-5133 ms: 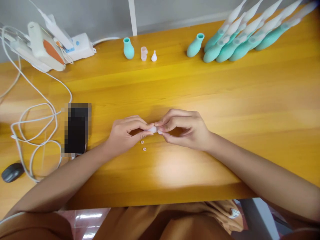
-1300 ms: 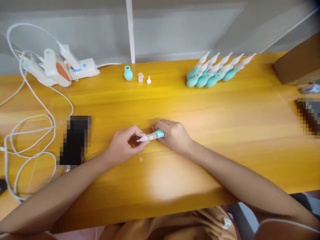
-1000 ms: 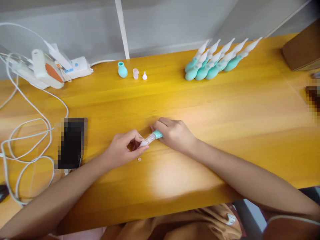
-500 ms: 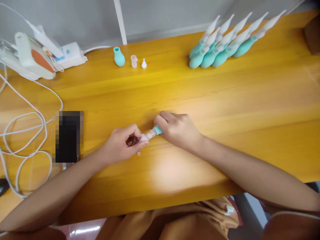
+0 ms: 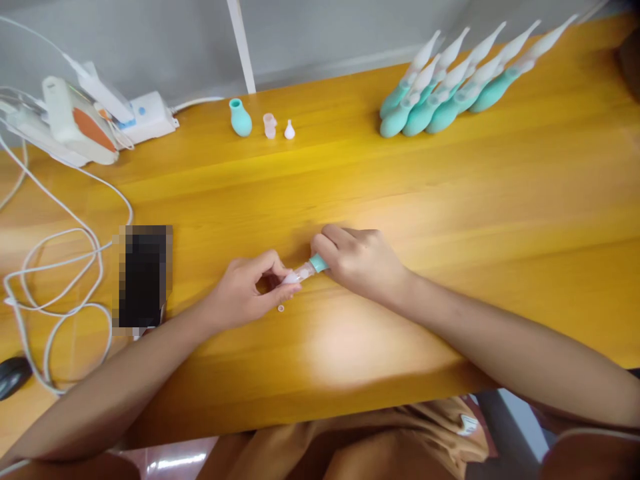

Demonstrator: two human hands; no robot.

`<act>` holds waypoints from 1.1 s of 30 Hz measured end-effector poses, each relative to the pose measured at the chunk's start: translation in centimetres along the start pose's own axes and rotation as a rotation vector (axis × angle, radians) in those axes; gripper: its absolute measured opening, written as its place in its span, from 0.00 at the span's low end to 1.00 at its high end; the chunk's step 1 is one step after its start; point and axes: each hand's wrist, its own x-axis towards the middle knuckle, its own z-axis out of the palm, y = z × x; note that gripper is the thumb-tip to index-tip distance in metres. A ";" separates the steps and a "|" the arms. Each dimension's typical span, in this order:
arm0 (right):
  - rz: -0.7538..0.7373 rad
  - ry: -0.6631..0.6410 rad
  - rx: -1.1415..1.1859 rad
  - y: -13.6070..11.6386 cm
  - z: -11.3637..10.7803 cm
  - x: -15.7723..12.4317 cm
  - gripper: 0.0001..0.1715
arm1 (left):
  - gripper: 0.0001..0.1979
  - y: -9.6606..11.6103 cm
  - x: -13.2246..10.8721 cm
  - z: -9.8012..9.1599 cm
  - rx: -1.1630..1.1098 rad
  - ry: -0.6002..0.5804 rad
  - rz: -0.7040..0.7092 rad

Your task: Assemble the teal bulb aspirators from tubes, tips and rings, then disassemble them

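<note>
Right hand (image 5: 357, 260), earlier pinching small pale parts, now wraps teal bulb (image 5: 319, 263), clear connector (image 5: 305, 271) at its neck. Lone bulb gone from bench (image 5: 425, 220), 1 o'clock. White tip (image 5: 291, 279): point now hidden in left hand (image 5: 250, 290). Small ring (image 5: 281, 309), 7 o'clock: two earlier, one visible

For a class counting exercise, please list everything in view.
table: one, yellow, centre
wall: one, grey, back
tipped bulbs: several, teal, white, back right
loose bulb: one, teal, back left
cup: one, pinkish, beside loose bulb
cone: one, white, beside cup
held bulb: one, teal, white tip, centre
ring: one, pale, centre
blurred slab: one, black, left
mouse: one, black, left edge
cables: several, white, left
power strip: one, white, back left
adapter: one, white, orange, back left
clothing: uncounted, brown, bottom
left hand: one, on tip
right hand: one, on held bulb
</note>
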 end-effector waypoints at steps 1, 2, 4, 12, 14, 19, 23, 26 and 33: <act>0.009 -0.001 0.008 0.0 0.1 -0.1 0.11 | 0.13 0.0 0.0 0.0 -0.012 0.001 0.000; 0.020 -0.005 0.021 0.0 0.1 -0.1 0.11 | 0.13 -0.1 -0.1 0.0 -0.014 0.006 0.004; 0.045 -0.018 0.059 0.0 0.2 -0.2 0.11 | 0.13 -0.2 -0.1 0.0 -0.002 0.018 0.014; 0.075 -0.037 0.142 -0.5 0.7 -0.3 0.08 | 0.13 -0.4 -0.3 0.2 0.086 0.041 0.067; 0.063 -0.033 0.107 -0.5 0.6 -0.3 0.09 | 0.12 -0.4 -0.3 0.2 0.083 0.020 0.068; -0.020 0.034 -0.002 -0.5 0.2 -0.4 0.11 | 0.12 -0.3 -0.2 0.1 0.129 0.062 0.092; -0.038 0.067 -0.003 -0.6 0.3 -0.3 0.10 | 0.12 -0.2 -0.2 0.2 0.099 0.059 0.087; 0.015 0.045 0.108 -0.6 0.8 -0.2 0.05 | 0.12 -0.4 -0.1 0.1 0.093 0.091 0.109; 0.113 0.022 0.551 -0.8 1.3 0.5 0.06 | 0.12 -0.9 0.3 -0.5 -0.121 0.126 0.268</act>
